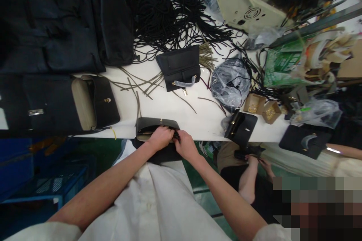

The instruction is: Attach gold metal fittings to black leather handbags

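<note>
A black handbag (154, 122) stands at the table's front edge, its mouth open toward me and a pale lining showing inside. Both hands are at its opening. My left hand (161, 138) reaches over the rim with curled fingers, partly hidden in the mouth. Pinched at the right end of the opening is my right hand (185, 144), close beside the left. What the fingers grip there is dark and small, and I cannot make out its kind. Below the hands a black flap hangs over my lap. Farther back lies another black bag (181, 66) with a plastic-wrapped handle.
Black cords (166, 11) are heaped at the back, with loose olive strips (141, 84) in front. More black bags (106, 101) stand on the left. A plastic-wrapped coil (231, 83) and small boxes of gold hardware (270, 112) sit right, near a co-worker's hands (254, 161).
</note>
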Demonstrator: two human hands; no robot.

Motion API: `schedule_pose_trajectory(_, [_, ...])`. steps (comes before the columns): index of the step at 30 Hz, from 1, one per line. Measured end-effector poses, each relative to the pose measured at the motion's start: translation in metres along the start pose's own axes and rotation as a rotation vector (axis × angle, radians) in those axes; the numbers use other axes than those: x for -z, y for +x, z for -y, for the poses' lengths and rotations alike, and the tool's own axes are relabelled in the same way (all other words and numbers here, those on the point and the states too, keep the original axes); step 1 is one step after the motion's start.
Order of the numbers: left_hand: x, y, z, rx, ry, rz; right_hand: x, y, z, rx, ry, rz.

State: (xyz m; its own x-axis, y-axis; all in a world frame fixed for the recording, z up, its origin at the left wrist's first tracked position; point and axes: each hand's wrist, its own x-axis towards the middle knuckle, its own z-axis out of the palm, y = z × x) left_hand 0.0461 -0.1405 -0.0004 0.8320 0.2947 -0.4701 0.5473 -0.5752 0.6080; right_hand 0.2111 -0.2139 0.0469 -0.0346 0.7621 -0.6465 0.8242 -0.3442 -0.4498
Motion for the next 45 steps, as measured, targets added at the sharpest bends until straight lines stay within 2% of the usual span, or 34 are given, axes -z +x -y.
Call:
schedule_pose_trajectory(6, [-0.011,0.007,0.002,-0.099,0.014,-0.003,0.018,-0.001,0.010,-0.016,-0.080,0.186])
schedule_pose_trajectory(11, [-0.016,0.007,0.004,-0.184,0.016,-0.017,0.036,0.000,0.016,-0.061,-0.250,0.350])
schedule_pose_trajectory(18, [-0.021,-0.003,-0.007,-0.117,0.049,-0.056,0.041,0.009,0.022,-0.112,-0.392,0.490])
schedule_pose_trajectory(28, [-0.018,-0.011,-0.011,-0.040,0.079,-0.111,0.033,0.015,0.014,-0.078,-0.310,0.459])
schedule_pose_trajectory(36, [0.004,-0.041,-0.031,-0.013,0.023,-0.156,0.029,0.012,0.003,-0.061,-0.132,0.400])
schedule_pose_trajectory(40, [0.008,-0.052,-0.044,0.041,-0.040,-0.097,0.025,0.010,-0.001,-0.084,-0.053,0.338])
schedule_pose_trajectory(45, [-0.002,-0.051,-0.045,0.241,-0.095,0.035,0.011,0.002,-0.001,-0.158,0.019,0.226])
